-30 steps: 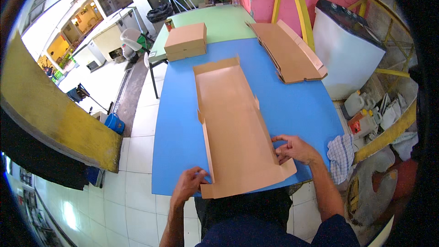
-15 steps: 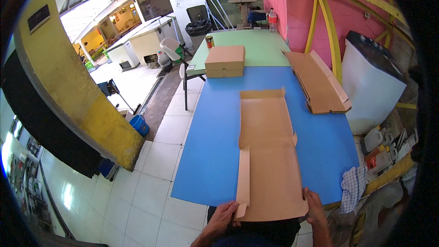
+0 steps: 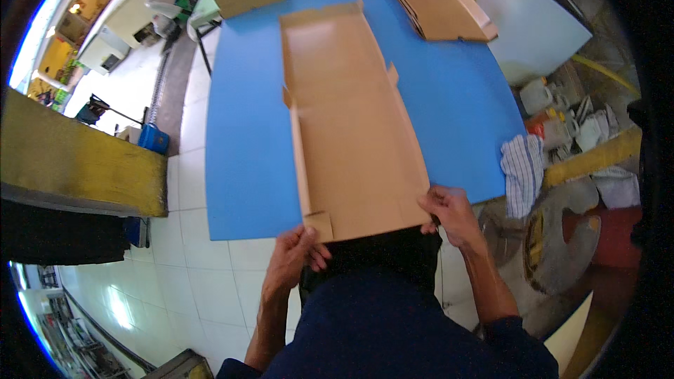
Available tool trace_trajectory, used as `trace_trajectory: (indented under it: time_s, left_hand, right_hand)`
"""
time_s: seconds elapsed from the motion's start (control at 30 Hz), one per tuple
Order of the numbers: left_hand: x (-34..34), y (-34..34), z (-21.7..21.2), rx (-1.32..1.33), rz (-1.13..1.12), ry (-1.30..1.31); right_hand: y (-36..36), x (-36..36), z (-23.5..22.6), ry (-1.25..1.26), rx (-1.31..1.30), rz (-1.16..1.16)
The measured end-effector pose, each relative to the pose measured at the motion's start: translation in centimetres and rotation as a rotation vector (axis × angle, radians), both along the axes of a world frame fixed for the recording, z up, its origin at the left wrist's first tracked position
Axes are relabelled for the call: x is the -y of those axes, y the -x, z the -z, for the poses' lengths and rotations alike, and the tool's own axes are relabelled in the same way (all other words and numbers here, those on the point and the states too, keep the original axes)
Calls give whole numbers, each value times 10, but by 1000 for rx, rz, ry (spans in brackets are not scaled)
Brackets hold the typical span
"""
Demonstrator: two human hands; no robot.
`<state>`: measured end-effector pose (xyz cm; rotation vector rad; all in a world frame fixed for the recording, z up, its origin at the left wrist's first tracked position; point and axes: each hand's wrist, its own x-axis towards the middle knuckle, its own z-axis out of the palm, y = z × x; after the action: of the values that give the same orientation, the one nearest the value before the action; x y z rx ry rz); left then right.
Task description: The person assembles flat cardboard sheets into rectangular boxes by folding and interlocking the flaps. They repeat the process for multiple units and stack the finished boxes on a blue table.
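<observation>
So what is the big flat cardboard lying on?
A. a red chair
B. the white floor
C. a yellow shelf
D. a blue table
D: the flat cardboard sheet lies stretched along the blue table, and both hands, the left hand and the right hand, grip its near end at the table's edge.

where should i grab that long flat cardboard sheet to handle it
Probably at the two near corners of the cardboard sheet, from the table's near edge. It lies lengthwise away from the person, its near end overhanging, where the left hand and right hand grip.
</observation>
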<state>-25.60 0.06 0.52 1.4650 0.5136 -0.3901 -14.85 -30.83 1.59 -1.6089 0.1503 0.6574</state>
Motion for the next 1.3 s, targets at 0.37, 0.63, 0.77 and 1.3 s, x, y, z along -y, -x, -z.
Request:
trace_trajectory:
  time_s: [0.37, 0.63, 0.77, 1.3]
  left_hand:
    - [4, -9, -1, 7, 59, 116]
    - [56, -46, -26, 69, 665, 70]
    - [52, -66, -54, 378, 896, -191]
    - [13, -150, -224, 1369, 127, -1434]
  right_hand:
    - [-9, 12, -16, -248, -53, -60]
    - [-13, -12, -3, -450, 163, 305]
    - [-29, -26, 8, -475, 140, 328]
    - [-96, -38, -156, 281, 1498, 137]
